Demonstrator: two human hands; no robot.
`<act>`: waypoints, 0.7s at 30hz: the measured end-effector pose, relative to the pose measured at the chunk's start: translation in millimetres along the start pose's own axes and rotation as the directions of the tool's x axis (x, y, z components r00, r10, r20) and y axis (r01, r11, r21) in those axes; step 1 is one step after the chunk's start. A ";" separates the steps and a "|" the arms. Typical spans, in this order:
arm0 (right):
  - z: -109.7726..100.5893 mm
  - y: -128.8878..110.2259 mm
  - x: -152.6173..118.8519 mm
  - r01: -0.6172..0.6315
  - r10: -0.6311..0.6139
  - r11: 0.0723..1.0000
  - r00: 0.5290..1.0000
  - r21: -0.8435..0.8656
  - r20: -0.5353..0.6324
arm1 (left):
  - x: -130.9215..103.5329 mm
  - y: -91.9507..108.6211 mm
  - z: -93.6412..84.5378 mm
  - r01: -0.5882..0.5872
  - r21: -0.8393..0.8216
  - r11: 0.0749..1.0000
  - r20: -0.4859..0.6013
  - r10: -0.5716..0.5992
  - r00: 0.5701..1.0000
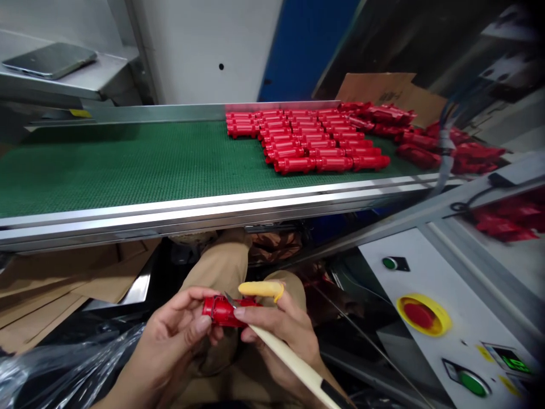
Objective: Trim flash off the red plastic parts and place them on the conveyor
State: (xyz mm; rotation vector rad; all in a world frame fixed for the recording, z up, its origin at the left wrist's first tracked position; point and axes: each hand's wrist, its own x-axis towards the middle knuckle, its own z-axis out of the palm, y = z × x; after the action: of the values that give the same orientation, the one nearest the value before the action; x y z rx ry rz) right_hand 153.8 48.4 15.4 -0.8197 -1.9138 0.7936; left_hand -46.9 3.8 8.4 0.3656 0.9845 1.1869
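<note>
A red plastic part (223, 311) lies between my two hands above my lap. My left hand (172, 332) grips its left end between thumb and fingers. My right hand (283, 324) is closed on a knife with a long cream handle (289, 360), and some of its fingers also touch the part's right end. The knife's small pointed blade (230, 300) rests over the part's upper side. A yellow cover (260, 289) sits on one finger of my right hand.
Beyond my hands runs a green conveyor belt (128, 165) with rows of red parts (315, 139) and a loose pile (426, 145). A control panel (409, 289) stands at right. Cardboard (85, 278) and clear plastic (80, 363) are at left. A phone (51, 59) lies on a metal ledge.
</note>
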 end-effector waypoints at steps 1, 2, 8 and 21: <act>-2.3 -2.2 1.7 0.023 -0.023 1.000 1.000 -0.012 0.013 | 0.2 -0.5 0.3 -0.010 0.008 1.000 -0.017 0.010 1.000; -4.3 -4.4 3.8 0.041 -0.041 0.999 0.999 -0.017 0.027 | 0.6 -0.9 0.9 -0.011 0.009 1.000 -0.027 0.011 1.000; -5.8 -8.4 7.0 0.072 -0.068 0.996 0.995 -0.059 0.071 | 2.2 -0.6 3.4 0.000 0.026 1.000 -0.002 0.000 1.000; -0.1 -9.0 6.7 0.102 -0.102 0.995 0.994 -0.005 0.048 | 0.9 -2.6 -2.0 0.042 0.022 0.999 0.036 -0.043 0.998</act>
State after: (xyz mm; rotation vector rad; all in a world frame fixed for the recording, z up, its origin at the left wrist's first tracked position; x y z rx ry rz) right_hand 149.2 48.5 25.7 -0.7075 -1.9852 0.7499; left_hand -46.9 3.1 5.1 0.3803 0.9699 1.1288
